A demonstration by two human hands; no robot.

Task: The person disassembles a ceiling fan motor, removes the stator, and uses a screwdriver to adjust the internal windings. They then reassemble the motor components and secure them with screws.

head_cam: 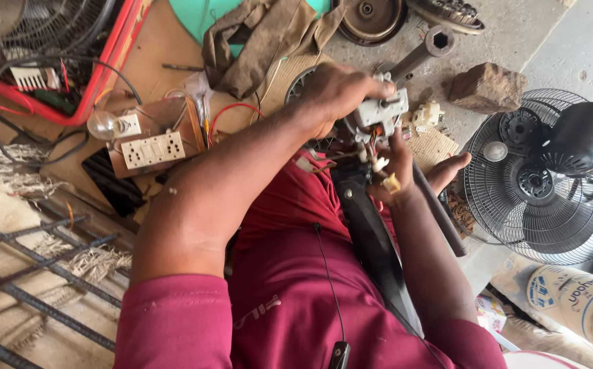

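Observation:
My left hand (pixel 341 92) is closed over the top of a small grey fan motor assembly (pixel 382 113) held above my lap. My right hand (pixel 395 167) supports the assembly from below, fingers among its coloured wires and white connectors (pixel 380 164). A long black fan stand part (pixel 371 239) runs down from the motor across my red-clothed lap. Much of the motor is hidden by both hands.
A wooden switchboard with white sockets and a bulb (pixel 149 140) lies at left beside a red frame (pixel 108 58). A brown cloth (pixel 259 41) lies at top. A fan guard with black motor (pixel 549 178), a stone (pixel 486 87) and a metal tube (pixel 419 55) are at right.

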